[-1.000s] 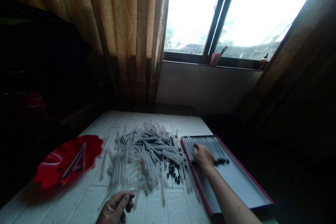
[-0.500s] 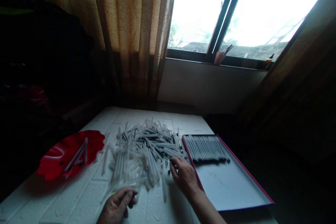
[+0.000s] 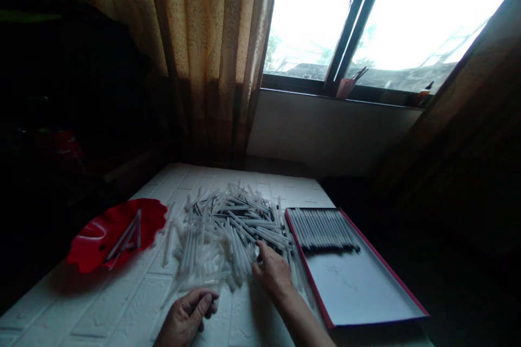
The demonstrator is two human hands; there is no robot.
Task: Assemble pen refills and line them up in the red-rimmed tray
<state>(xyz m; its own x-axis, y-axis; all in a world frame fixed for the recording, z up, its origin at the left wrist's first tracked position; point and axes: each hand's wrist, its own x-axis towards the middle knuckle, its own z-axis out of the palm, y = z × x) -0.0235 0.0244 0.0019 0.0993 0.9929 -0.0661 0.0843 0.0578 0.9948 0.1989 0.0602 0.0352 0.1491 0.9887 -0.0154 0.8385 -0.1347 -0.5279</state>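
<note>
A heap of slim, clear and grey pen-like tubes (image 3: 244, 222), some with dark ends, covers the middle of the table. My right hand (image 3: 273, 271) is at the heap's near right edge, its thumb and forefinger bent close together; what is between them, if anything, I cannot make out. My left hand (image 3: 189, 312) rests just in front of the heap with curled fingers and the thumb pressed against them, its contents hidden. Clear, film-like plastic pieces (image 3: 203, 268) lie just beyond it. On the right, a shallow red-rimmed box (image 3: 366, 298) holds a tidy row of dark-ended tubes (image 3: 325, 227).
At the left of the white brick-patterned table (image 3: 114, 303) sits a red wavy-edged dish (image 3: 87, 244) containing a few tubes. Behind the table are a patterned curtain (image 3: 203, 54) and a window whose sill carries a pinkish holder (image 3: 345, 88).
My right hand has shifted left from beside the box to the heap's near edge. My left hand keeps its curled shape. The whole view has moved slightly.
</note>
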